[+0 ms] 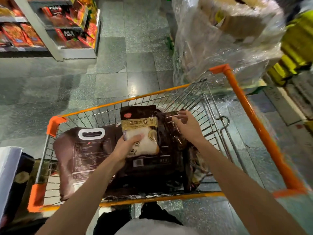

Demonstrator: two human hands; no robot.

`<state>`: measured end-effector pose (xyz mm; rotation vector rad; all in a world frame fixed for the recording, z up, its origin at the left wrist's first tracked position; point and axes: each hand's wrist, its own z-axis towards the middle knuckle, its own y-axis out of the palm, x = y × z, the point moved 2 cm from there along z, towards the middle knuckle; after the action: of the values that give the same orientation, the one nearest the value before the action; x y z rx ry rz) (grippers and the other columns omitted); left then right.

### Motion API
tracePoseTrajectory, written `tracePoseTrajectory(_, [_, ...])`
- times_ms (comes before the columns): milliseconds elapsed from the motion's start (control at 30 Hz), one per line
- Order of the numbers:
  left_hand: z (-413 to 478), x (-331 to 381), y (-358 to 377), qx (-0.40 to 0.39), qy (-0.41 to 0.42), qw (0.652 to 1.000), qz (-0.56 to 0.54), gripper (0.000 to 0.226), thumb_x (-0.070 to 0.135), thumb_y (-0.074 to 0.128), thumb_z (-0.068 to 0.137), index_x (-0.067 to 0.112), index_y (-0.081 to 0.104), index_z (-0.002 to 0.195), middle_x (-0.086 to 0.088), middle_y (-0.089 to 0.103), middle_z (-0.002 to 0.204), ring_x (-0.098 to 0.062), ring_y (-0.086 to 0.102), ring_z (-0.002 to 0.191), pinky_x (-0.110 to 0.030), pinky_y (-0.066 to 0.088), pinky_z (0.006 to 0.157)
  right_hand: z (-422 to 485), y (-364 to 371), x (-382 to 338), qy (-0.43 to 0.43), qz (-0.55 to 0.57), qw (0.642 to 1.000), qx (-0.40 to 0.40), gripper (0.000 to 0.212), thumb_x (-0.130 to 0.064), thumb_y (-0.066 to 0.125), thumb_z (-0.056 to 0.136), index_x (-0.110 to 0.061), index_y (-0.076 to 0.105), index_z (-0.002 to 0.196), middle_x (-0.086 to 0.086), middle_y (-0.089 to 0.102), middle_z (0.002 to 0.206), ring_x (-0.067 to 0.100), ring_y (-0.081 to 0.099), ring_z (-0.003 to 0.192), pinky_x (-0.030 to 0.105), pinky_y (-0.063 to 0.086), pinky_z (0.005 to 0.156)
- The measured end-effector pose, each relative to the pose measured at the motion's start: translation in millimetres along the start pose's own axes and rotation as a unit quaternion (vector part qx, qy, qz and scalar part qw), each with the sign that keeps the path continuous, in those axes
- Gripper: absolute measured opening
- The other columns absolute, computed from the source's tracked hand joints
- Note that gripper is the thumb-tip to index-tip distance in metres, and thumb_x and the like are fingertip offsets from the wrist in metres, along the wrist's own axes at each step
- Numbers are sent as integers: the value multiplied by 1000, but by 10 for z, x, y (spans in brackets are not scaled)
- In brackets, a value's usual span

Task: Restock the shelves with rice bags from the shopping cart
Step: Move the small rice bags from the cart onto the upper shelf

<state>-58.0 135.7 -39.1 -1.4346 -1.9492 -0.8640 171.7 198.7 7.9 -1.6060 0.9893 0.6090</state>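
An orange-rimmed wire shopping cart point(245, 106) stands in front of me. In it lies a large dark rice bag with a white handle point(84, 155). My left hand point(126, 146) grips the lower edge of a small dark rice bag point(140, 126) with a gold label and a clear window, holding it upright above the cart's load. My right hand point(186, 124) reaches over another dark bag point(171, 133) at the cart's right side, its fingers spread and touching the bag's top edge.
A shelf unit point(50, 36) with red packets stands at the far left across the grey tiled floor point(118, 65). A plastic-wrapped pallet of boxes point(220, 39) rises at the right, beside yellow goods point(298, 48). A dark-packed shelf point(11, 175) is near left.
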Motion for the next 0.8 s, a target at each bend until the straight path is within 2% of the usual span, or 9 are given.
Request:
tracePoseTrajectory(100, [51,39,208,22,11,1000,-9,34,21,76,83,15,65,115,-5,74,99,-18,70,80,-26,56,58,-140,-222,383,68,-19,997,-15,38,-30,73,86,-17,59,118,-5,64,106,14,61,103,26,47,91])
tracePoseTrajectory(200, [100,32,365,38,20,999,0,41,22,78,82,15,62,120,-4,73,100,-17,70,81,-24,55,54,-202,-248,622,96,-64,993,-35,55,-33,76,83,-14,54,130,-1,61,117,18,58,113,24,42,91])
tracePoseTrajectory(267, [100,50,395,30,29,999,16,34,21,75,85,18,61,116,-1,72,95,-14,70,77,-21,54,52,-169,-168,766,115,-72,989,-59,68,-35,76,82,-12,47,139,4,60,128,21,56,119,25,41,94])
tracePoseTrajectory(367, [102,42,357,16,34,999,29,27,22,74,86,22,62,111,-2,74,100,-16,71,84,-24,57,61,-73,-22,913,147,-87,983,-72,89,-50,76,77,-12,36,146,8,53,140,28,49,129,35,41,107])
tracePoseTrajectory(467, [111,15,335,9,34,999,27,34,24,75,85,22,63,116,-5,74,109,-21,72,92,-30,57,69,93,60,1064,175,-105,977,-64,106,-68,75,63,-15,32,145,10,51,139,34,46,129,47,41,107])
tracePoseTrajectory(533, [117,1,333,15,36,999,26,41,24,75,85,17,61,122,-6,74,110,-20,73,91,-27,58,65,148,3,1059,183,-101,976,-66,104,-72,78,55,-17,43,136,5,59,128,29,54,121,44,46,101])
tracePoseTrajectory(633, [133,-28,312,21,38,999,19,47,25,75,84,15,59,127,-6,73,113,-20,73,95,-26,58,65,212,-101,982,169,-74,979,-87,70,-62,82,61,-16,61,108,-2,67,104,21,65,103,38,53,91])
tracePoseTrajectory(700, [157,-59,289,25,37,999,10,48,25,76,84,15,59,127,-6,73,113,-21,73,96,-26,58,66,234,-112,920,147,-67,982,-96,57,-49,79,75,-12,59,113,1,66,106,21,63,104,35,51,90])
tracePoseTrajectory(800, [140,-82,282,24,43,999,6,52,27,78,80,15,59,127,-7,73,114,-22,72,98,-31,60,72,228,-62,807,131,-41,987,-82,62,-40,73,85,-8,46,131,6,63,120,23,61,108,31,48,87])
